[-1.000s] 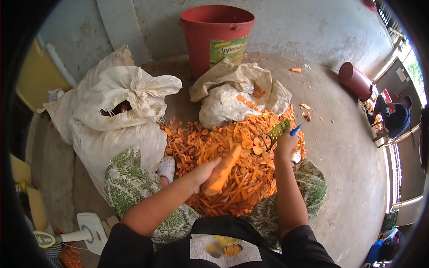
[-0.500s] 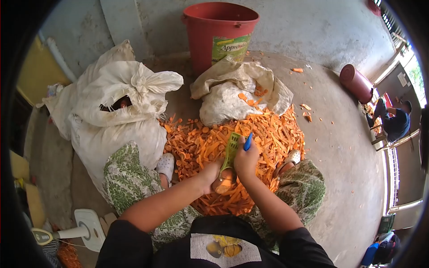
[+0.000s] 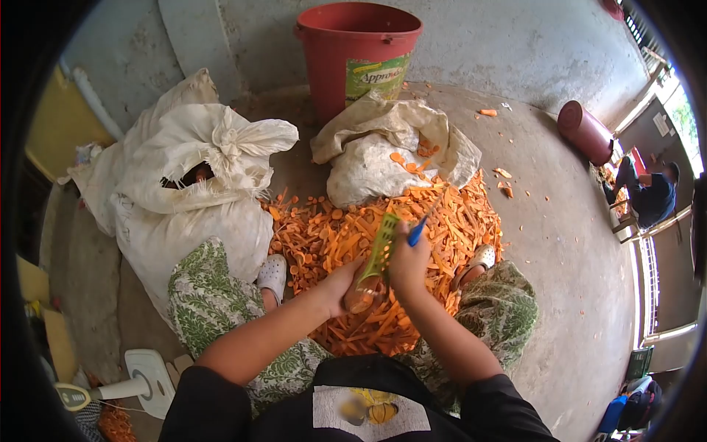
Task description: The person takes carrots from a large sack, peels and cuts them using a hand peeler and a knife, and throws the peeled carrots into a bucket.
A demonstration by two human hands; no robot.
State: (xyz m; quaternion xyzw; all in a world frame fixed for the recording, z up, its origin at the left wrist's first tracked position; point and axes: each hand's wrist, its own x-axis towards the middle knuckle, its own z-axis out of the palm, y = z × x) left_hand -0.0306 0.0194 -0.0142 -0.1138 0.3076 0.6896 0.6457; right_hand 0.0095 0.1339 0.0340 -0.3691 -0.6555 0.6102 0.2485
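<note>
My left hand (image 3: 340, 289) is closed round a thick orange carrot (image 3: 359, 300), low over the heap of peelings. In my right hand (image 3: 409, 264) is a green peeler (image 3: 382, 243), its head end over the carrot. A blue-handled knife (image 3: 417, 232) is also gripped in the right hand, its thin blade pointing up and away. Motion blurs the peeler and the carrot a little. Beneath both hands spreads the heap of orange peelings and round slices (image 3: 317, 232), between my feet.
A bulging white sack (image 3: 199, 236) stands left, torn open at one side. Beyond the heap lies a crumpled sack (image 3: 368, 173), with a red bucket (image 3: 361, 55) behind it. A weighing scale (image 3: 151, 383) is at lower left. Far right, a person (image 3: 655, 195) sits near a tipped drum (image 3: 585, 132).
The peeler has slid down the carrot towards me, and the carrot has tilted and shifted slightly left. The knife's blade now shows more. The view has shifted slightly.
</note>
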